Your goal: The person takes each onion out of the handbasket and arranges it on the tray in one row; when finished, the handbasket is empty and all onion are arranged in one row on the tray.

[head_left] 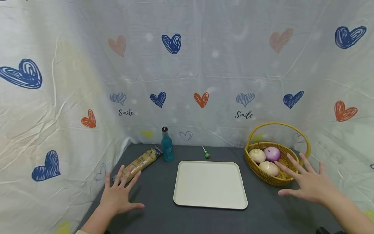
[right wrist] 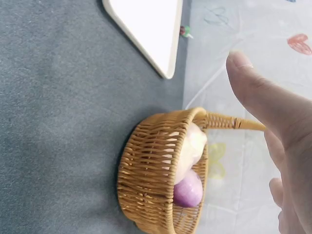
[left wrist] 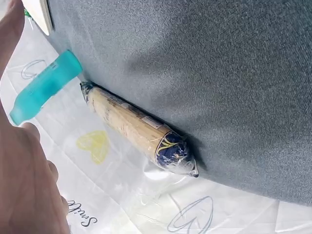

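My left hand is spread with straight fingers over the near end of a clear-wrapped pack of dry noodles, holding nothing. Behind that pack stands a blue bottle with a dark cap. My right hand hovers, fingers spread, at the near right side of a yellow wicker basket. Inside the basket lie two pale onions and one purple onion. Between the hands a cream rectangular tray lies flat. A lollipop with a green wrapper rests behind the tray.
A dark grey cloth covers the table. White sheeting printed with hearts hangs at the back and both sides. The basket's tall arched handle rises above its rim.
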Action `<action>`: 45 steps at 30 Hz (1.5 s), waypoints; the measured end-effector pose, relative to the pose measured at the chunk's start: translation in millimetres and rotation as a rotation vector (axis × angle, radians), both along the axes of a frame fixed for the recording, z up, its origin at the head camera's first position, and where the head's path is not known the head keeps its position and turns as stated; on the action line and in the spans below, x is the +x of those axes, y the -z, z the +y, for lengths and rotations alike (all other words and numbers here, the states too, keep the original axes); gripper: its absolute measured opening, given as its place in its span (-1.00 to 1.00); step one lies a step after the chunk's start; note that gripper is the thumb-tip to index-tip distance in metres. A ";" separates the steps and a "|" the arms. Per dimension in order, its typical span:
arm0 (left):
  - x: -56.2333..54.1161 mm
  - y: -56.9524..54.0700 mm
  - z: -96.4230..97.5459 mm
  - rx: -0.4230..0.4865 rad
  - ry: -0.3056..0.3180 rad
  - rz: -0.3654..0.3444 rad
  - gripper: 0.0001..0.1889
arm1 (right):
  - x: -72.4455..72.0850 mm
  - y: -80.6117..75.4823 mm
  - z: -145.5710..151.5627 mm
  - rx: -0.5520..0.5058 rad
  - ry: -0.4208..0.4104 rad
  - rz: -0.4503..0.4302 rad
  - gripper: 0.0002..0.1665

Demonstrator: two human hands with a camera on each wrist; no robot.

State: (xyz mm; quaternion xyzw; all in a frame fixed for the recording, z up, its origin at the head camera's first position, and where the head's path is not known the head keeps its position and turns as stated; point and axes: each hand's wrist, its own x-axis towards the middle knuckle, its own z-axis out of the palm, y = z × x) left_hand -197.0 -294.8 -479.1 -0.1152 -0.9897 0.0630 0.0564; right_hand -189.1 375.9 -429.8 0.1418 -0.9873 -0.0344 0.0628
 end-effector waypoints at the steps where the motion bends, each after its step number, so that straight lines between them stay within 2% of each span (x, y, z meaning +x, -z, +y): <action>1: -0.1 0.3 0.3 0.005 0.006 0.005 0.31 | -0.5 -0.2 -0.1 0.000 0.001 0.000 0.18; 6: -1.2 4.0 3.3 0.039 0.020 -0.008 0.30 | -3.1 -1.7 0.1 -0.036 -0.012 0.009 0.18; 9: -2.3 10.1 4.4 0.085 0.025 -0.046 0.29 | -6.8 -2.5 2.5 -0.109 -0.061 0.013 0.17; 12: -3.4 17.2 6.6 0.127 0.033 -0.063 0.28 | -13.5 -2.6 6.1 -0.290 -0.141 -0.015 0.13; 15: -6.3 23.2 11.6 0.179 0.064 -0.032 0.25 | -20.8 -3.0 10.1 -0.485 -0.218 -0.049 0.12; 17: -8.4 26.2 16.4 0.200 0.079 -0.013 0.22 | -24.9 -3.0 11.7 -0.567 -0.242 -0.059 0.13; 19: -11.3 28.6 21.7 0.233 0.097 0.006 0.19 | -28.5 -2.5 13.3 -0.587 -0.251 -0.049 0.12; 22: -15.3 31.5 30.3 0.293 0.094 -0.018 0.18 | -33.6 -1.0 14.0 -0.590 -0.256 0.002 0.10; 28: -23.8 40.0 48.0 0.407 0.113 -0.132 0.24 | -45.0 2.2 15.2 -0.583 -0.269 0.089 0.03; 34: -30.6 50.3 67.9 0.492 0.140 -0.237 0.31 | -61.1 2.8 16.6 -0.729 -0.357 0.076 0.02; 36: -32.9 51.8 74.2 0.508 0.146 -0.278 0.33 | -65.7 2.0 16.3 -0.752 -0.332 0.062 0.00; 42: -41.8 53.5 96.4 0.536 0.155 -0.396 0.38 | -77.5 -0.1 18.1 -0.740 -0.162 0.011 -0.08; 45: -45.1 55.8 105.9 0.529 0.156 -0.420 0.40 | -85.4 -1.1 20.6 -0.721 -0.138 0.006 -0.10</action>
